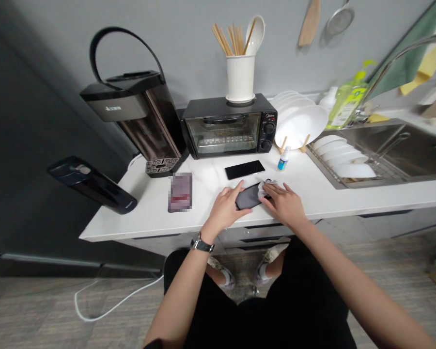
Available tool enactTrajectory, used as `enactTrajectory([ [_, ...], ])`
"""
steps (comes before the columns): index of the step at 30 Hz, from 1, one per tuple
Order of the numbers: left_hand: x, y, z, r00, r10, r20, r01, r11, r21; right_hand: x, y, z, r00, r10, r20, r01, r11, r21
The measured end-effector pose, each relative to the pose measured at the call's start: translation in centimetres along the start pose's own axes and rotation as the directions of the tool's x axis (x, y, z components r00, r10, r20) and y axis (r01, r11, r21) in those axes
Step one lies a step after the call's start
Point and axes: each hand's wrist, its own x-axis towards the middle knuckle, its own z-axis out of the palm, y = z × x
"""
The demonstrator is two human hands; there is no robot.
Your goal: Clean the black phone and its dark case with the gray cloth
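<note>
A dark smartphone (248, 197) lies on the white counter near its front edge. My left hand (225, 207) grips its left end, thumb on the near edge and fingers at the far edge. With its fingers pressed together, my right hand (284, 203) holds a crumpled white tissue (263, 188) against the phone's right end, covering that part of the screen. Just beyond lies a second smartphone (244, 169), black screen up. A small spray bottle (284, 159) with a blue label stands to its right. Left of my left hand is a flat, pixelated reddish item (180, 192).
A toaster oven (225, 128) bears a white utensil holder (240, 77). Left of it are a water dispenser (134, 106) and a dark tumbler (94, 186). To the right stand racked plates (301, 121), a soap bottle (349, 99) and a sink (403, 167) holding dishes.
</note>
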Motion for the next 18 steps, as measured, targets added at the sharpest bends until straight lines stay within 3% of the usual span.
enactTrajectory([
  [2, 0.2, -0.2, -0.1, 1.000, 0.004, 0.011, -0.004, 1.000, -0.014, 0.7, -2.7, 0.8, 1.000, -0.013, 0.008, 0.013, 0.999, 0.029],
  [6, 0.0, -0.9, -0.5, 0.998, -0.035, 0.046, 0.035, 0.999, -0.003, 0.8, -7.5, 0.8, 0.978, -0.185, 0.100, 0.160, 0.962, 0.220],
  [8, -0.2, -1.1, -0.7, 0.999, -0.033, 0.038, 0.032, 0.999, 0.010, 0.2, -6.9, 0.0, 0.965, -0.226, 0.129, 0.184, 0.944, 0.275],
  [10, -0.3, -1.0, -0.7, 1.000, -0.022, 0.016, 0.022, 1.000, 0.008, -0.5, -4.4, -0.9, 0.970, -0.201, 0.139, 0.161, 0.954, 0.255],
  [14, 0.0, -0.5, -0.4, 1.000, -0.016, 0.006, 0.016, 1.000, -0.022, -0.8, 0.5, -1.6, 0.996, -0.010, 0.088, 0.004, 0.998, 0.066],
  [16, 0.3, -0.3, -0.3, 1.000, 0.001, 0.018, -0.001, 0.999, -0.035, -0.2, 0.3, -1.0, 0.998, 0.043, 0.051, -0.044, 0.999, 0.005],
  [18, 0.5, -0.5, -0.4, 1.000, 0.003, 0.021, -0.002, 0.999, -0.040, 0.6, -2.1, 0.0, 0.999, 0.028, 0.038, -0.029, 1.000, 0.013],
])
